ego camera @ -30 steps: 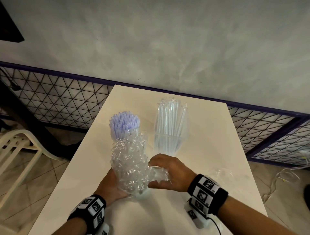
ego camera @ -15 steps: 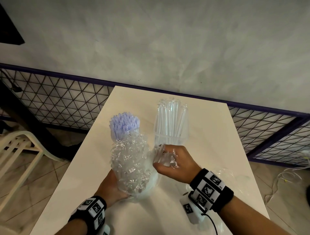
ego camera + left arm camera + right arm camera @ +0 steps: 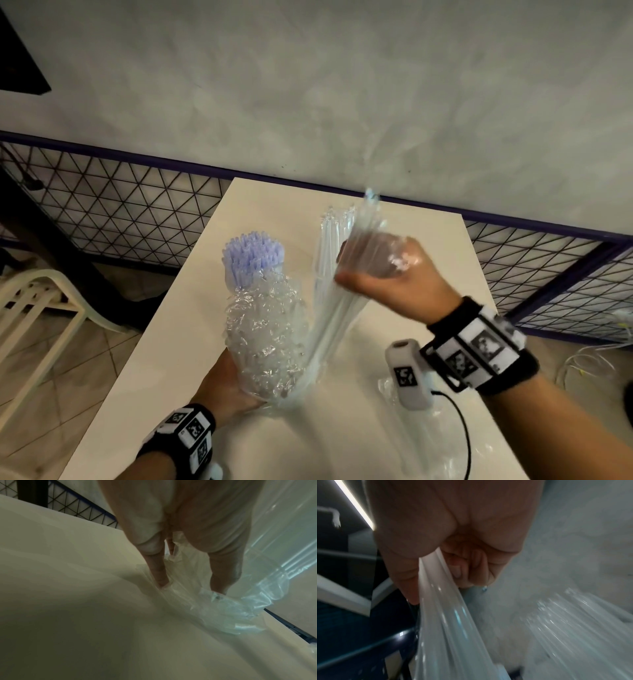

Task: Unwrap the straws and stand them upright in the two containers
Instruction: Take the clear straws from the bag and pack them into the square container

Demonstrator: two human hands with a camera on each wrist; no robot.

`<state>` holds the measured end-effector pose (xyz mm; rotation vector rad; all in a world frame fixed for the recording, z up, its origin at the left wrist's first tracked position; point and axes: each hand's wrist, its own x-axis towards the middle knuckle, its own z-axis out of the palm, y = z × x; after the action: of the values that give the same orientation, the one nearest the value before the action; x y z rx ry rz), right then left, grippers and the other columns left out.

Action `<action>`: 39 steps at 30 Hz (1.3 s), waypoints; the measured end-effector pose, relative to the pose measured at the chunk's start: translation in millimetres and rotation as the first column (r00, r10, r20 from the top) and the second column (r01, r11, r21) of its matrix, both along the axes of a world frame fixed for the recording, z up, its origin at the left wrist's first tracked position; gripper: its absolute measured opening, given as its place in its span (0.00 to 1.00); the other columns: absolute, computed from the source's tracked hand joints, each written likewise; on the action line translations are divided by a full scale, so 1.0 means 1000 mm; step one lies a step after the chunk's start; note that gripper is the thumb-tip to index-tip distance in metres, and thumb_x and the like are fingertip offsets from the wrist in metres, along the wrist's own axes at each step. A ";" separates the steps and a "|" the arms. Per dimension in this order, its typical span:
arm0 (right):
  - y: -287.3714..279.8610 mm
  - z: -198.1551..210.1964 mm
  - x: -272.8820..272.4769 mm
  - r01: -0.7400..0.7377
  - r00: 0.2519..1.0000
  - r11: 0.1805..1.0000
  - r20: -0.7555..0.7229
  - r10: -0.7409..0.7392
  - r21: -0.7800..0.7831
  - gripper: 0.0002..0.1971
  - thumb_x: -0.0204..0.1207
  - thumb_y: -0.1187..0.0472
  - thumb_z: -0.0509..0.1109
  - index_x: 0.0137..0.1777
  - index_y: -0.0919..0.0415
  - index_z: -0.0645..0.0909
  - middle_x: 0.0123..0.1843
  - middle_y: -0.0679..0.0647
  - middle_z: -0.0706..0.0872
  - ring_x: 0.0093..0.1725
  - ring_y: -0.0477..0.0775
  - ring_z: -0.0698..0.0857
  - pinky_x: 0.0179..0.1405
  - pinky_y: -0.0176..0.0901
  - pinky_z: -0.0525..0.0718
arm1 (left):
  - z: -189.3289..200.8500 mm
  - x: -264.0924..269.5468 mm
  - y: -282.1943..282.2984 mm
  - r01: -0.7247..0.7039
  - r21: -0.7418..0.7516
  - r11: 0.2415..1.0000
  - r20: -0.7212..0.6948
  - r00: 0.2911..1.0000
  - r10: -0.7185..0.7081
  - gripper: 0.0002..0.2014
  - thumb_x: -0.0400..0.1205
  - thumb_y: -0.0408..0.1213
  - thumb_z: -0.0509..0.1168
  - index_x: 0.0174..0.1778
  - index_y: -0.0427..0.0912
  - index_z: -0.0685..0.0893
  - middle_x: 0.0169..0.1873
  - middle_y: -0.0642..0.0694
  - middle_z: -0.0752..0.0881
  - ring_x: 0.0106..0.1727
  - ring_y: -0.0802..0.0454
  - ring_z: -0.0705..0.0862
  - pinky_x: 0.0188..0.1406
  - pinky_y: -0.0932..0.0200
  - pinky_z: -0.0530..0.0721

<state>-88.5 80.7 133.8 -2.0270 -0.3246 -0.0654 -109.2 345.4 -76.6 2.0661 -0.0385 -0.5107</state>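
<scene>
A bundle of purple straws (image 3: 253, 257) stands upright on the white table (image 3: 281, 205), its lower part sheathed in crumpled clear wrap (image 3: 267, 339). My left hand (image 3: 226, 387) grips the wrapped base; in the left wrist view the left hand (image 3: 188, 582) has finger and thumb on either side of the wrap (image 3: 240, 608) at the tabletop. My right hand (image 3: 387, 284) is raised above the table, fist closed on a stretched strip of clear film (image 3: 335, 315) running down to the bundle's foot. The right wrist view shows the film (image 3: 447, 615) leaving my right hand (image 3: 453, 561). Behind it stand clear straws (image 3: 329, 240); their container is hidden.
A loose clear wrapper (image 3: 428, 428) lies on the table under my right forearm. A black mesh fence (image 3: 120, 205) and a grey wall run behind the table. A pale plastic chair (image 3: 34, 308) stands at the left. Cables (image 3: 589, 359) lie on the floor at right.
My right hand has risen from the bundle's base up and to the right, drawing the clear film out into a long taut strip. The left hand has stayed at the base.
</scene>
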 end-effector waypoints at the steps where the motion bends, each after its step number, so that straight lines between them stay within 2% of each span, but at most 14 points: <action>1: -0.004 0.014 0.003 0.019 0.999 1.000 0.044 -0.020 0.022 0.07 0.71 0.65 0.82 0.47 0.59 0.89 0.42 0.49 0.93 0.42 0.47 0.92 0.45 0.39 0.90 | -0.002 0.000 0.001 0.003 0.004 1.000 -0.006 1.000 -0.003 0.54 0.43 0.59 0.83 0.67 0.55 0.69 0.49 0.63 0.81 0.51 0.75 0.78 0.43 0.90 0.69; 4: -0.021 0.054 0.015 0.146 0.980 0.974 0.107 -0.166 0.176 0.14 0.66 0.66 0.83 0.49 0.53 0.86 0.41 0.39 0.93 0.44 0.40 0.92 0.47 0.33 0.87 | -0.013 0.003 0.004 0.013 0.007 1.000 0.010 1.000 -0.013 0.66 0.36 0.75 0.73 0.72 0.46 0.73 0.52 0.61 0.81 0.54 0.78 0.75 0.49 0.90 0.68; 6: -0.033 0.075 0.027 0.211 0.952 0.947 0.167 -0.255 0.241 0.15 0.67 0.64 0.84 0.51 0.54 0.85 0.43 0.42 0.94 0.47 0.43 0.92 0.50 0.39 0.89 | -0.015 0.003 0.006 0.014 0.011 1.000 -0.007 1.000 -0.014 0.63 0.39 0.69 0.77 0.72 0.46 0.73 0.54 0.59 0.82 0.54 0.76 0.77 0.48 0.88 0.70; 9: -0.045 0.084 0.052 0.315 0.913 0.933 0.214 -0.349 0.176 0.12 0.70 0.63 0.83 0.50 0.54 0.85 0.44 0.47 0.92 0.42 0.40 0.91 0.39 0.31 0.86 | -0.017 0.004 0.005 0.023 0.016 1.000 -0.006 1.000 -0.022 0.55 0.45 0.54 0.85 0.70 0.49 0.72 0.53 0.58 0.84 0.53 0.70 0.80 0.43 0.88 0.72; 11: -0.051 0.072 0.073 0.374 0.897 0.920 0.206 -0.390 0.112 0.10 0.70 0.61 0.83 0.47 0.52 0.86 0.43 0.47 0.91 0.39 0.39 0.90 0.37 0.33 0.85 | -0.020 0.005 0.006 -0.006 0.030 1.000 -0.001 1.000 0.006 0.50 0.50 0.43 0.88 0.66 0.53 0.68 0.52 0.55 0.84 0.52 0.68 0.82 0.44 0.86 0.74; 12: -0.053 0.061 0.083 0.392 0.901 0.918 0.178 -0.396 0.058 0.09 0.70 0.59 0.83 0.46 0.52 0.87 0.43 0.48 0.91 0.39 0.42 0.90 0.38 0.38 0.87 | -0.021 0.005 0.007 -0.003 0.036 0.999 0.005 1.000 0.003 0.50 0.50 0.45 0.87 0.65 0.55 0.67 0.53 0.55 0.84 0.53 0.70 0.82 0.48 0.85 0.74; 14: -0.056 0.033 0.100 0.385 0.922 0.914 0.080 -0.378 -0.127 0.10 0.70 0.53 0.83 0.48 0.52 0.88 0.44 0.47 0.90 0.44 0.46 0.90 0.42 0.39 0.87 | -0.022 0.005 0.006 0.064 0.060 0.996 -0.010 0.998 -0.063 0.57 0.45 0.68 0.80 0.70 0.54 0.67 0.59 0.56 0.81 0.58 0.76 0.76 0.60 0.82 0.70; 16: -0.058 0.003 0.111 0.339 0.932 0.885 -0.012 -0.362 -0.319 0.19 0.69 0.45 0.82 0.56 0.52 0.86 0.50 0.46 0.88 0.52 0.48 0.88 0.45 0.35 0.81 | -0.025 0.007 0.006 0.071 0.082 0.994 -0.017 0.997 -0.070 0.66 0.38 0.75 0.73 0.74 0.49 0.66 0.61 0.59 0.75 0.62 0.68 0.72 0.56 0.87 0.63; 19: -0.061 -0.030 0.122 0.326 0.926 0.815 -0.010 -0.377 -0.480 0.42 0.63 0.40 0.84 0.75 0.53 0.73 0.64 0.53 0.80 0.63 0.51 0.81 0.57 0.40 0.77 | -0.021 0.007 0.005 0.056 0.080 0.995 -0.007 0.998 -0.056 0.62 0.39 0.68 0.80 0.70 0.53 0.63 0.59 0.61 0.75 0.64 0.60 0.76 0.51 0.87 0.65; 23: -0.063 -0.052 0.131 0.253 0.965 0.801 0.087 -0.246 -0.543 0.57 0.60 0.40 0.86 0.85 0.47 0.57 0.84 0.56 0.60 0.80 0.62 0.64 0.79 0.58 0.68 | -0.035 0.008 0.008 0.032 0.093 0.995 -0.014 0.999 -0.031 0.65 0.41 0.67 0.79 0.74 0.46 0.65 0.61 0.60 0.78 0.63 0.60 0.78 0.49 0.90 0.67; 26: -0.062 -0.062 0.134 0.097 0.995 0.714 0.085 -0.053 -0.693 0.52 0.69 0.37 0.78 0.87 0.42 0.51 0.89 0.49 0.52 0.86 0.60 0.54 0.83 0.63 0.60 | -0.042 0.008 0.011 0.024 0.072 0.997 -0.031 0.999 -0.021 0.66 0.39 0.76 0.74 0.72 0.47 0.67 0.61 0.58 0.79 0.68 0.60 0.75 0.54 0.91 0.60; 30: -0.059 -0.073 0.138 -0.001 1.000 0.597 -0.018 -0.022 -0.802 0.41 0.79 0.40 0.69 0.87 0.43 0.52 0.89 0.44 0.53 0.88 0.56 0.50 0.83 0.65 0.59 | -0.040 0.009 0.011 0.015 0.049 0.999 -0.008 1.000 -0.015 0.60 0.44 0.62 0.83 0.71 0.49 0.63 0.59 0.57 0.81 0.62 0.63 0.79 0.54 0.85 0.66; 35: -0.045 -0.067 0.141 0.109 0.993 0.654 0.057 -0.099 -0.749 0.49 0.66 0.31 0.76 0.84 0.39 0.57 0.88 0.42 0.56 0.86 0.53 0.54 0.78 0.69 0.59 | -0.038 0.009 0.011 -0.003 0.017 1.000 -0.004 1.000 0.003 0.60 0.42 0.60 0.84 0.69 0.54 0.61 0.56 0.59 0.82 0.60 0.63 0.81 0.62 0.69 0.72; 39: -0.024 -0.053 0.146 0.163 0.983 0.629 0.179 -0.038 -0.761 0.39 0.71 0.30 0.70 0.81 0.31 0.59 0.86 0.40 0.59 0.86 0.52 0.58 0.73 0.68 0.58 | -0.063 0.011 0.018 0.006 0.016 1.000 -0.056 0.998 -0.005 0.59 0.47 0.70 0.79 0.71 0.49 0.65 0.60 0.51 0.84 0.66 0.54 0.81 0.72 0.55 0.75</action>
<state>57.4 56.8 81.0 -2.9273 -0.3677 -0.1701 -98.1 363.8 -139.3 2.0672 -0.0070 -0.5736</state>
